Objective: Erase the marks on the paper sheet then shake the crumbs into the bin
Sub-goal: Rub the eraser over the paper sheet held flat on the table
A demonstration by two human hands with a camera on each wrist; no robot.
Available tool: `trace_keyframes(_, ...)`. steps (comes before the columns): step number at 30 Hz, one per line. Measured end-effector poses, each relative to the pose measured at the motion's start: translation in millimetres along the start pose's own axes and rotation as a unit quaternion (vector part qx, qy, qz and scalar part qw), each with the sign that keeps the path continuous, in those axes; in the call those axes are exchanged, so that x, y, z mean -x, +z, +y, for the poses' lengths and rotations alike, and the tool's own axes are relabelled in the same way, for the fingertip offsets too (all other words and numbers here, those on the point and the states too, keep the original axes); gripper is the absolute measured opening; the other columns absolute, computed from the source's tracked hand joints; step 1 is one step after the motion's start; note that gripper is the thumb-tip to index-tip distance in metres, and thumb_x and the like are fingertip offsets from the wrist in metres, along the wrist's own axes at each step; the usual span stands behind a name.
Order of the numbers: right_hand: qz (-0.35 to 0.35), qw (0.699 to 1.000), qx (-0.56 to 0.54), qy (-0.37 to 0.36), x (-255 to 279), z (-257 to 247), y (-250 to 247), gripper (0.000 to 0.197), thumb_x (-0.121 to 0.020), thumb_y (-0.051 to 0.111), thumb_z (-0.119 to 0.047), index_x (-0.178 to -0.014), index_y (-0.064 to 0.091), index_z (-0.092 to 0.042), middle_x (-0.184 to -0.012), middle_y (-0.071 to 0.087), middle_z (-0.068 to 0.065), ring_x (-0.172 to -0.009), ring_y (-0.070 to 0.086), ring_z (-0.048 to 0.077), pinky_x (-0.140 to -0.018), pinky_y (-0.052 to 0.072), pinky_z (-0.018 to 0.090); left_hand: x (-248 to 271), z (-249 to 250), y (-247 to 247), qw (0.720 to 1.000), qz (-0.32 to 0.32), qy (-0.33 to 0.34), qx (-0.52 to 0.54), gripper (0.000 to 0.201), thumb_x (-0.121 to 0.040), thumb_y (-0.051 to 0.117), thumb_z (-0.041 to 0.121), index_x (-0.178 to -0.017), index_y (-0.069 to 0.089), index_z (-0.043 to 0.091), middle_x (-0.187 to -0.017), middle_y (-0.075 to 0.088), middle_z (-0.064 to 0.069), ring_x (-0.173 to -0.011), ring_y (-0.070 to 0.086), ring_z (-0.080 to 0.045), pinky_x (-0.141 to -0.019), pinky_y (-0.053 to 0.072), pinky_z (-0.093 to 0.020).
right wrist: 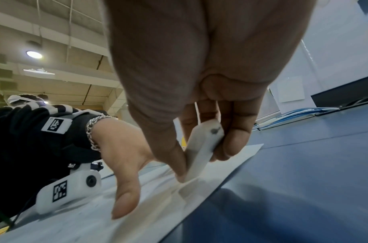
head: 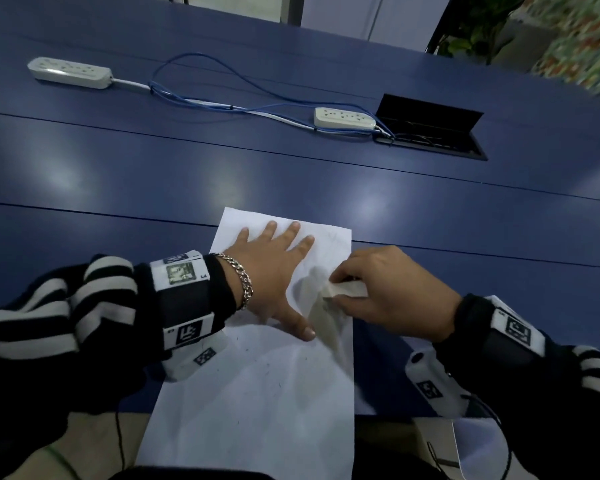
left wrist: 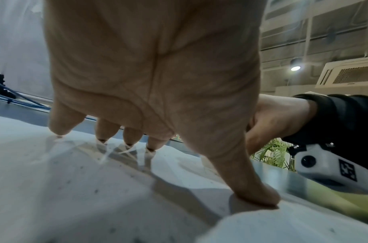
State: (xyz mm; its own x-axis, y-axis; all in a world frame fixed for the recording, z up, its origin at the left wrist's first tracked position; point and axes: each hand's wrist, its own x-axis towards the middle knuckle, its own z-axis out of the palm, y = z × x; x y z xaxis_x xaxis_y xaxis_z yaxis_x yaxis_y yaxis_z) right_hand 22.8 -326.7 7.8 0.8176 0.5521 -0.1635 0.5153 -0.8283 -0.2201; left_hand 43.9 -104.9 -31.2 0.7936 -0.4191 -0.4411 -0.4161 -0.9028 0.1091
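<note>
1. Blue surface [head: 430, 216] carries a white paper sheet [head: 257, 393], its near end hanging over the edge; dark crumbs [head: 238, 341] speckle it.
2. The left hand [head: 274, 271] lies flat on the sheet's far half, fingers spread and straight, thumb pressing down; its wrist band reads "L4".
3. A white eraser [head: 347, 289] touches the sheet near its right edge, just beside the left thumb.
4. The right hand [head: 395, 292] pinches the eraser between thumb and fingers.
5. An open black cable box [head: 430, 129] holds wires.
</note>
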Motion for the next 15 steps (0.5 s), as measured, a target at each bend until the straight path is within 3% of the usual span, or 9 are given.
trace_keyframes(4, -0.004, 1.0, -0.004, -0.015, -23, 1, -3, 0.033, -0.084, 0.059, -0.057, -0.099, 0.071, -0.03, -0.094, 0.065, -0.01, -0.088, 0.06, 0.012, -0.08, 0.053, 0.037, -2, 0, -2, 1.0, -0.015, -0.011, 0.022, 0.162, -0.042, 0.064, 0.104, -0.161, -0.023, 0.036, -0.17, -0.03, 0.004, -0.158, -0.019, -0.037, -0.126, 0.004, -0.065)
trace_keyframes(10, 0.014, 0.999, 0.028, 0.022, -43, 14, -14, 0.033, -0.089, 0.064, -0.045, -0.113, 0.072, -0.024, -0.104, 0.066, -0.002, -0.098, 0.06, 0.021, -0.088, 0.051, 0.04, -4, 3, -7, 0.999, -0.032, -0.02, 0.02, 0.164, -0.041, 0.068, 0.101, -0.161, -0.024, 0.038, -0.169, -0.034, 0.005, -0.158, -0.02, -0.04, -0.125, 0.006, -0.068)
trace_keyframes(15, -0.049, 0.995, 0.048, -0.068, -28, -8, -3, 0.024, -0.085, 0.055, -0.043, -0.092, 0.069, -0.026, -0.09, 0.064, -0.006, -0.085, 0.059, 0.017, -0.078, 0.051, 0.035, -6, 3, -6, 0.999, -0.037, -0.015, 0.008, 0.166, -0.04, 0.065, 0.103, -0.161, -0.026, 0.035, -0.167, -0.035, 0.013, -0.157, -0.019, -0.043, -0.124, 0.009, -0.069)
